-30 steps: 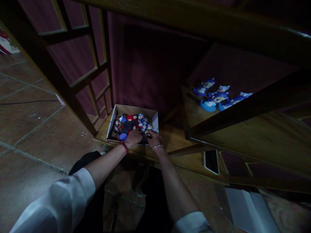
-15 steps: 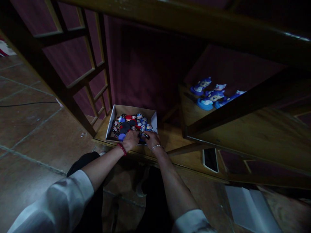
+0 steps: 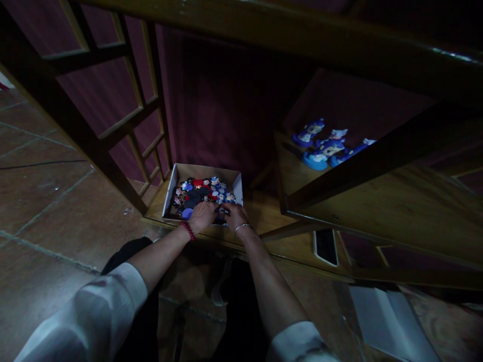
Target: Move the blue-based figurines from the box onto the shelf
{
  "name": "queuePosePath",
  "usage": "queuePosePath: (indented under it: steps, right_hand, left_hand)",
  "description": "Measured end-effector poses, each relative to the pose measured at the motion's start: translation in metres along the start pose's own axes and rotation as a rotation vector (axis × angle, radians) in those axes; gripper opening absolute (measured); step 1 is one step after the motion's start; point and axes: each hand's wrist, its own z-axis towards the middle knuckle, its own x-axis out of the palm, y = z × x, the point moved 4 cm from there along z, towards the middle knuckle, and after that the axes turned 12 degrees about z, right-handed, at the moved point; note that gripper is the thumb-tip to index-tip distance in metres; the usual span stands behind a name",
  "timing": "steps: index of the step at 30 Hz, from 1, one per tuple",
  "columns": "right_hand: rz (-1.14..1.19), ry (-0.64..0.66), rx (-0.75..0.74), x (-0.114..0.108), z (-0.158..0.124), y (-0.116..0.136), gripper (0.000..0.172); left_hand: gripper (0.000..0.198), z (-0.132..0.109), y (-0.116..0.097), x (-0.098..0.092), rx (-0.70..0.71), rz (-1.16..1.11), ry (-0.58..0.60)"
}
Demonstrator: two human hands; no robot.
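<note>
A shallow cardboard box (image 3: 177,172) full of several small cartoon figures (image 3: 204,191) sits on the low wooden shelf (image 3: 264,213). My left hand (image 3: 203,215), with a red bead bracelet on the wrist, reaches into the box's near edge, fingers curled among the figures. Close beside it, my right hand (image 3: 234,215), wearing a thin bracelet, pinches a small dark figure. What the left fingers hold is hidden.
Several blue cartoon figures (image 3: 324,148) lie on a higher shelf at the right. A wooden lattice frame (image 3: 124,125) stands to the left of the box. A phone (image 3: 325,246) lies lower right, and a white sheet (image 3: 388,322) beyond it. Tiled floor (image 3: 49,211) spreads left.
The view has drifted slightly, so the box and hands sit a little higher and further left. My two hands have drawn closer together inside the box.
</note>
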Motion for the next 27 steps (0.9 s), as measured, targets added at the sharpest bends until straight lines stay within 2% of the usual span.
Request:
queuePosePath:
  steps: [7, 11, 27]
  right_hand:
    - [-0.043, 0.045, -0.035, 0.003, 0.002, -0.004, 0.018]
    - [-0.092, 0.075, -0.047, 0.005, 0.003, -0.005, 0.018]
    - [-0.135, 0.106, -0.001, 0.000, 0.004, 0.000, 0.017]
  left_hand:
    - [0.023, -0.002, -0.008, -0.003, 0.052, 0.353, 0.114]
    - [0.026, -0.002, -0.011, -0.006, 0.103, 0.483, 0.147]
    - [0.025, 0.004, -0.011, -0.001, 0.163, 0.529, 0.198]
